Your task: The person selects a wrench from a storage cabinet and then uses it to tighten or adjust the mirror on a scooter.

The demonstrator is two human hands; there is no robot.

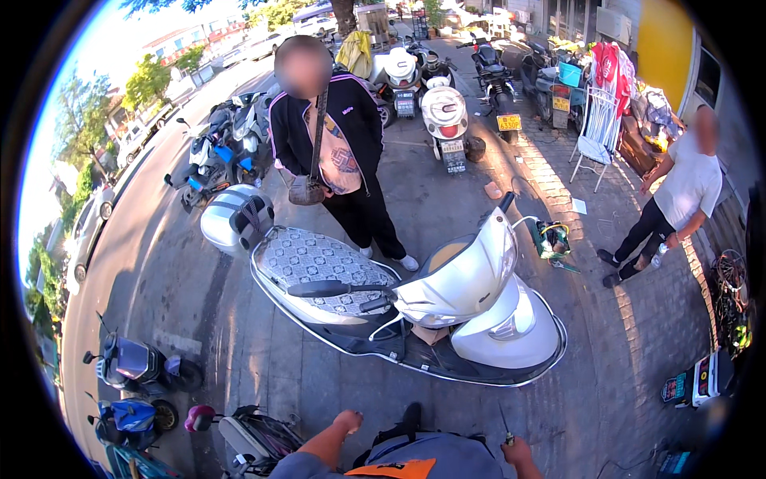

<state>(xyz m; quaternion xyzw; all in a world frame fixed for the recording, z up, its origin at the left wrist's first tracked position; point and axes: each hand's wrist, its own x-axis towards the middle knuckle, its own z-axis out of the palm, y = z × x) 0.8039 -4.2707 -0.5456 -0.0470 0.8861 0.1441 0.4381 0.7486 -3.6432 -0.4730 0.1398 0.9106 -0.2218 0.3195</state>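
Low in the head view, my right hand is wrapped round the handle of a screwdriver, whose long thin shaft points up and away from me. My left hand is held out with its fingers curled; anything inside it is too small to make out. Ahead of both hands, and touched by neither, stands a silver-white scooter with its front to the right. A patterned cover lies over its seat, and a white top box sits at its rear.
A person in a dark jacket stands behind the scooter; another in a white shirt stands at right. A tool bag rests on the ground near a folding chair. Parked scooters line the left, others the back. A pushchair-like frame is beside my left arm.
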